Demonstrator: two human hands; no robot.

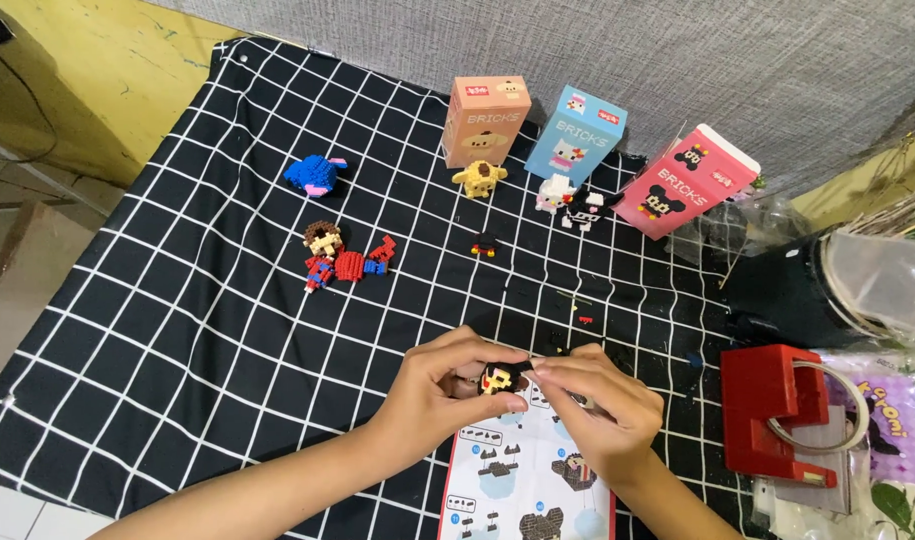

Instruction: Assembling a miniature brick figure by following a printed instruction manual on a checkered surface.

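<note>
A black cloth with a white grid (177, 300) covers the table, its weave soft and slightly rumpled at the far edge. On its left half sits a small blue figure built of tiny bricks (314, 174), and below it a red-and-blue brick figure with a brown head (342, 260), lying flat with one limb loose beside it.

Near the bottom centre, the left hand (437, 390) comes in from the lower left, its forearm cut off by the frame. Its thumb and fingers are closed around a small black, yellow and red brick-built piece (499, 378), which is held just above the cloth. The hands cover most of this piece, so its shape is hard to make out. The right hand (597, 400) meets it from the right, fingertips pinched against its top edge. Under the hands lies a printed instruction sheet with a red border (517, 480), partly covered and cut off at the bottom.

Farther back stand three cardboard boxes: peach (484, 120), light blue (575, 135) and pink, tilted (687, 180). Before them stand a yellow brick dog (478, 179) and a white-and-black brick figure (572, 200).

At the right edge a red plastic block (772, 410) rests among clear crinkled plastic bags (877, 275), whose contents cannot be told.
</note>
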